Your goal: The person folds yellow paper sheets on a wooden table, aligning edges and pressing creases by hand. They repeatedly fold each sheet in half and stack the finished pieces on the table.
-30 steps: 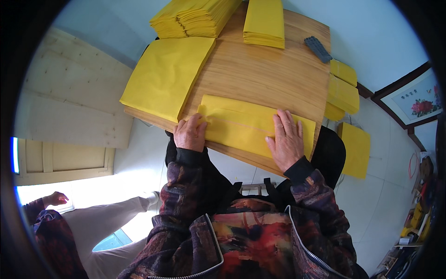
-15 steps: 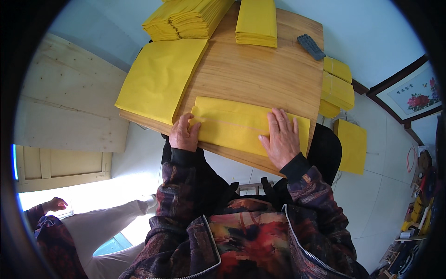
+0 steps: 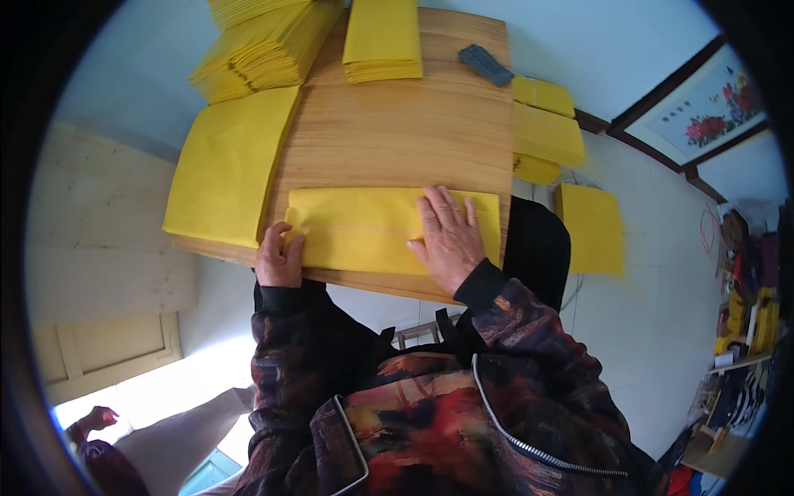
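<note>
A folded yellow sheet lies lengthwise along the near edge of the wooden table, with a faint pale line running across it. My right hand rests flat on its right part, fingers stretched out toward the far fold and thumb apart. At the sheet's left end, my left hand has its fingers curled, with the thumb and fingertips closed on the edge. Just beyond that hand, larger flat yellow sheets lie in a pile at the table's left side.
Thick yellow stacks and a narrower folded stack stand at the table's far side. A dark grey object lies at its far right. Yellow bundles sit beyond the right edge. Another person's hand shows at lower left.
My view has turned, so the table and both hands appear farther left and straighter. On the folded yellow sheet, both hands keep nearly the same places.
</note>
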`<action>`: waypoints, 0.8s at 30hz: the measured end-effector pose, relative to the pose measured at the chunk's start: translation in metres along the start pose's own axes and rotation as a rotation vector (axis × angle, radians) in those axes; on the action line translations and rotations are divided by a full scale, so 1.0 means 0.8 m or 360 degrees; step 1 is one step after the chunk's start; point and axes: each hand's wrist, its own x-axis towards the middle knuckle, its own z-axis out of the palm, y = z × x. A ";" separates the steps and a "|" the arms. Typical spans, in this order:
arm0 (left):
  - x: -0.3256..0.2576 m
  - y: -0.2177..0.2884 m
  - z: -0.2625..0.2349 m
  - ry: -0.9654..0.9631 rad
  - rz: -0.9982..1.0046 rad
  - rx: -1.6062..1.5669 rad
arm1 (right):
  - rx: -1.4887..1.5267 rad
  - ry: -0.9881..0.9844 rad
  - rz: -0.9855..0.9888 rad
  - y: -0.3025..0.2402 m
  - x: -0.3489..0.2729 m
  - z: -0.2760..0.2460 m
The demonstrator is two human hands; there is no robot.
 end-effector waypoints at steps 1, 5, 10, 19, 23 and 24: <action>0.000 -0.001 0.002 0.0016 0.0075 -0.0076 | 0.0014 0.0009 0.0014 0.001 0.000 -0.001; -0.005 -0.011 0.007 0.0077 0.0116 -0.0221 | 0.0087 -0.0047 0.0034 -0.001 0.003 -0.012; -0.010 -0.023 0.016 0.0163 0.0011 -0.0292 | 0.0102 -0.0281 -0.0078 -0.001 0.010 -0.038; -0.013 -0.017 0.017 0.0307 0.0140 -0.0284 | 0.0380 -0.0556 -0.0439 0.006 0.069 -0.051; -0.015 -0.018 0.020 0.0303 0.0066 -0.0398 | 0.0493 -0.0463 -0.0482 0.012 0.075 -0.045; -0.015 -0.019 0.020 0.0316 0.0083 -0.0372 | 0.0528 -0.0461 -0.0455 0.014 0.074 -0.043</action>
